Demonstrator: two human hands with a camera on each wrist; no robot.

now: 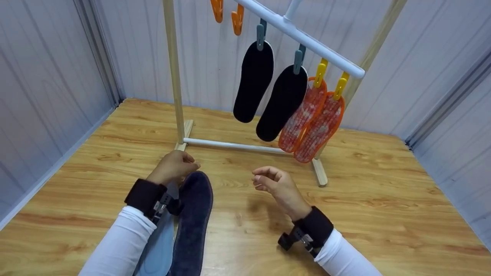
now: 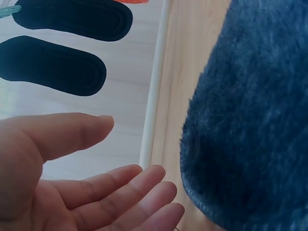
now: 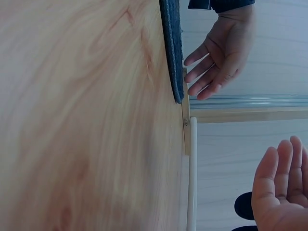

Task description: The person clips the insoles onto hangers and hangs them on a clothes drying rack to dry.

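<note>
The left hand [image 1: 173, 165] hovers just above the toe end of a dark blue fleecy insole [image 1: 193, 222], its fingers loosely bent and holding nothing; the left wrist view shows the palm open with fingers [image 2: 126, 191] relaxed beside the insole's fuzzy edge [image 2: 250, 125], and whether they touch it cannot be told. The right hand [image 1: 274, 184] floats over the wooden table [image 1: 383, 214] a little to the right, palm turned up and inward, fingers gently curled and empty; the two hands are apart. The dark blue insole lies flat on the table, running from beneath the left forearm toward the rack, with a pale blue insole [image 1: 157, 245] lying just beside it, partly covered by the white sleeve [image 1: 121, 245]. Behind the hands stands a drying rack with wooden uprights [image 1: 173, 73] and a white lower bar [image 1: 230, 145]. From its white top rail [image 1: 307, 40] hang two black insoles [image 1: 255, 80], each held by a grey-blue clip [image 1: 261, 34], and two orange patterned insoles [image 1: 312, 119] held by yellow clips [image 1: 320, 71]. Two orange clips [image 1: 228, 13] hang bare further along the rail. Pale panelled walls [image 1: 46, 96] close in the table on three sides.
</note>
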